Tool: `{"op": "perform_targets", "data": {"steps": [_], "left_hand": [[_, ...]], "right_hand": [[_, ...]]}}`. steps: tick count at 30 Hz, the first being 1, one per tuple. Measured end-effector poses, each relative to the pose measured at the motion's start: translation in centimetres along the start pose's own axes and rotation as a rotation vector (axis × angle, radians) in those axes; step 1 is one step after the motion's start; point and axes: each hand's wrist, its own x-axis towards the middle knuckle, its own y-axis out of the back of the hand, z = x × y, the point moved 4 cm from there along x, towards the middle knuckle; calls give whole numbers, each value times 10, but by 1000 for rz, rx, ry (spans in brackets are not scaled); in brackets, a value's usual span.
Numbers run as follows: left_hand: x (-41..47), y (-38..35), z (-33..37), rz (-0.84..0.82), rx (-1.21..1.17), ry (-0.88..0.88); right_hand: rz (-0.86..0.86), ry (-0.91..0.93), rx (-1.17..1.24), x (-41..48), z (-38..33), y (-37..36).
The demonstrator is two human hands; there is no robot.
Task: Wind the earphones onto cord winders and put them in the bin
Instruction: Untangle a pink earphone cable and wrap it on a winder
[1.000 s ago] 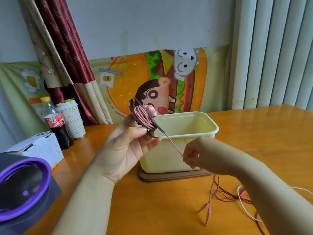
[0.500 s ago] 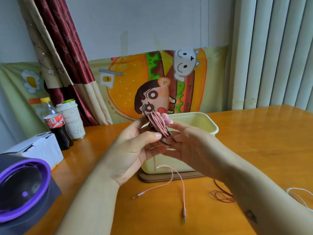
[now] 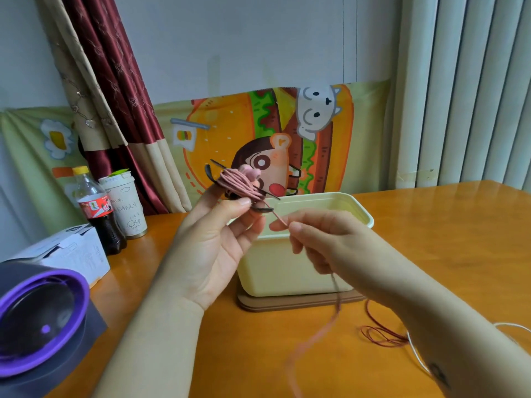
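Note:
My left hand (image 3: 212, 242) grips a black cord winder (image 3: 260, 209) raised in front of the cream bin (image 3: 290, 265). Pink earphone cord (image 3: 237, 183) is wrapped around the winder in several turns, with a pink earbud at its top. My right hand (image 3: 324, 242) pinches the free pink cord just right of the winder. The loose tail (image 3: 313, 337) hangs blurred from that hand down toward the table.
The bin stands on a brown base (image 3: 287, 304) on the orange table. A dark red cord (image 3: 379, 334) and a white cord (image 3: 416, 354) lie at the right. At the left are a cola bottle (image 3: 99, 208), paper cup (image 3: 126, 205), white box (image 3: 66, 254) and purple-rimmed device (image 3: 37, 320).
My right hand has come away from the winder and drawn the pink cord out to the right. The loose tail has lifted off the table and swings below that hand.

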Motion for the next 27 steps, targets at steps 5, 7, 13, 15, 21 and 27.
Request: {"op": "perform_targets", "data": {"steps": [5,7,13,15,21,27], "left_hand": [[-2,0,1,25,125,-76],[-3,-2,1,-15,275,-97],[-6,-2,2,-42,643,-156],[-6,-1,1,-21,718,-162],[-9,-7,-8,-121,910,-76],[-13,-6,-15,-289,1072,101]], "right_hand": [[129,251,-809,-10,-26,1],[157,297,-880,-15,-35,4],[209,401,-951,-20,-44,15],[220,411,-944,-21,-47,16],[98,375,-917,-22,-48,10],[79,346,-893,-19,-44,25]]}}
